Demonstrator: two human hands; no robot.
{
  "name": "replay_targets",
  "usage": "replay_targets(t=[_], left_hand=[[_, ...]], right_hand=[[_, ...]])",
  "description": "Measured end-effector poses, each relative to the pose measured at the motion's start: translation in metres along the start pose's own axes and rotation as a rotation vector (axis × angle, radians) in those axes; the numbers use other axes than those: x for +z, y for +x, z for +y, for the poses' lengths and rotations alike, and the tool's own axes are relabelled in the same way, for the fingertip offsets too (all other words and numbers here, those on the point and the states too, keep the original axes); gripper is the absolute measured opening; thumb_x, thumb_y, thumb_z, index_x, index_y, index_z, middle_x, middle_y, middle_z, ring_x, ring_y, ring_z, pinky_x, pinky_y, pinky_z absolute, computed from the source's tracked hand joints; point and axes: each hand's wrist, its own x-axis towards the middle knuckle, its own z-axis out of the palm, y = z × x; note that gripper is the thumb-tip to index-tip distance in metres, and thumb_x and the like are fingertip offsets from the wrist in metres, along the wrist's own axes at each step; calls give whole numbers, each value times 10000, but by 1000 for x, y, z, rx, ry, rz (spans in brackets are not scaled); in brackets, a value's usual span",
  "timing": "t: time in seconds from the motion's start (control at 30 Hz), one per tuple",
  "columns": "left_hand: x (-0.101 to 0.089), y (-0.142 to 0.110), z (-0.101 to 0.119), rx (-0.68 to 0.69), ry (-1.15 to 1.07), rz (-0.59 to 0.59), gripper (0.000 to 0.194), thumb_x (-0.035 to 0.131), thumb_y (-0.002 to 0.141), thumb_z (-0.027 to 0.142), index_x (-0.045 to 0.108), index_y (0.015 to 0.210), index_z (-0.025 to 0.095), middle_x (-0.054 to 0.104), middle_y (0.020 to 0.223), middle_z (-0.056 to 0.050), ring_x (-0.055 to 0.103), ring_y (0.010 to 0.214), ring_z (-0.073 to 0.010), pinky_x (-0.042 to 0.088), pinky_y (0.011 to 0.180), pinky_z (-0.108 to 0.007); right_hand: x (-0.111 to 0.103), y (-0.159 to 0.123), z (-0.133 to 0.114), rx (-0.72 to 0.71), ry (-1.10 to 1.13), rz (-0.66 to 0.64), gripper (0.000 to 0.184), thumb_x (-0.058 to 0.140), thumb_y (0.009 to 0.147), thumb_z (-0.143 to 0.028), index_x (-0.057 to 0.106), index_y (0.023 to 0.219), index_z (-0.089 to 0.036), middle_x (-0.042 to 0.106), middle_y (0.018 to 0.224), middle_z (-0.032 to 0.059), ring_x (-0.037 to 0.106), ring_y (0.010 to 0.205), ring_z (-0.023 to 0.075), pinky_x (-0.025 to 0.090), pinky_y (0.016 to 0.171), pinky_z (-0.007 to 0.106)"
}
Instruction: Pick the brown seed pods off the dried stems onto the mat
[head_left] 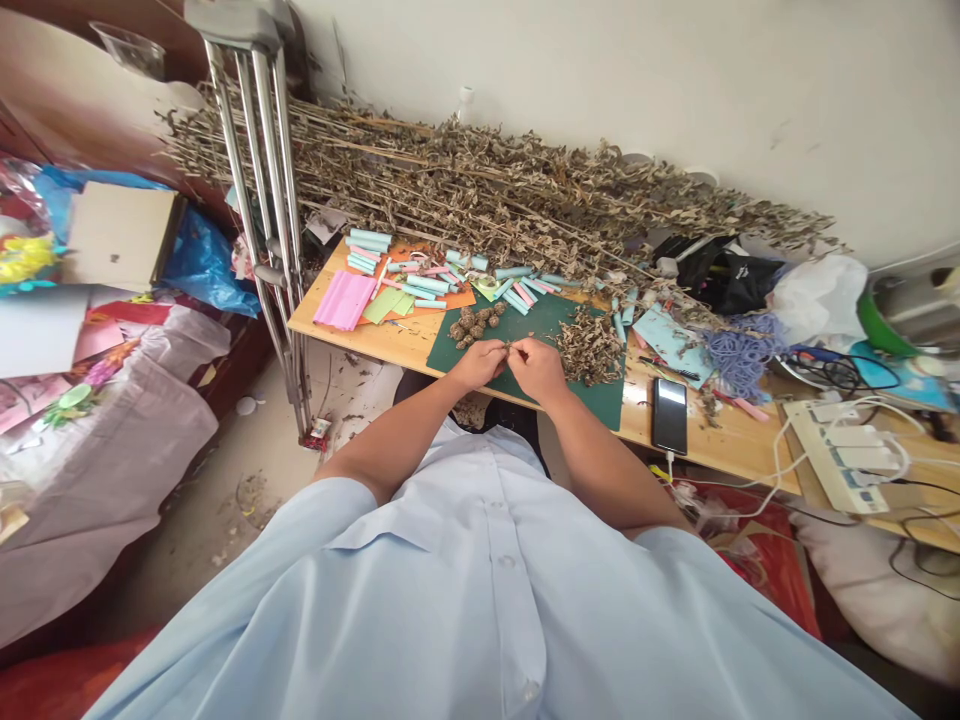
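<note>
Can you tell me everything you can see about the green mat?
The green mat is dark green, thin and flat, with straight edges; what it's made of is hard to tell. It lies at the front of the wooden table. Brown balls sit on its left part, and dry leaves are heaped on its right. Some paper rolls lie along its far side. The left hand and right hand hide part of its front.

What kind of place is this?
Maybe a home room used for crafts. I can see a flat green mat, small pale-blue rolls that look like paper, and a long bundle of brown dried plant stalks.
</note>
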Motion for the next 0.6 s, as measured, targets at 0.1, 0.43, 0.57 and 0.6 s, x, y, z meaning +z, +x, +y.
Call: replay_targets(t=[0.1, 0.43, 0.57, 0.6], left_hand=[[-1, -1, 0, -29, -32, -10, 184, 461, 859, 266, 524, 711, 178, 465, 494, 42, 394, 446, -90, 298, 475, -235], [1, -2, 3, -1, -7, -32, 230, 470, 885, 297, 541, 712, 164, 477, 510, 37, 404, 468, -80, 307, 504, -225], [1, 0, 0, -20, -22, -34, 220, 474, 886, 288, 543, 715, 168, 468, 503, 37, 393, 454, -82, 296, 487, -229], [1, 1, 0, -26, -31, -28, 223, 478, 886, 289, 536, 706, 171, 468, 503, 35, 393, 452, -83, 297, 484, -230]], right_hand=[[5, 2, -3, 306, 396, -47, 165, 599, 807, -370, 638, 740, -224, 626, 599, 1, 599, 539, 176, 542, 553, 307], [-3, -6, 3, 75, 152, -28, 215, 548, 892, -382, 669, 802, -228, 690, 731, 35, 651, 702, 202, 559, 734, 339], [-12, -6, 6, -210, -145, -36, 257, 449, 966, -288, 690, 915, -215, 720, 921, 100, 651, 925, 241, 512, 890, 356], [-13, -6, 7, -248, -181, -44, 268, 436, 978, -280, 693, 959, -209, 720, 955, 111, 648, 958, 247, 507, 903, 356]])
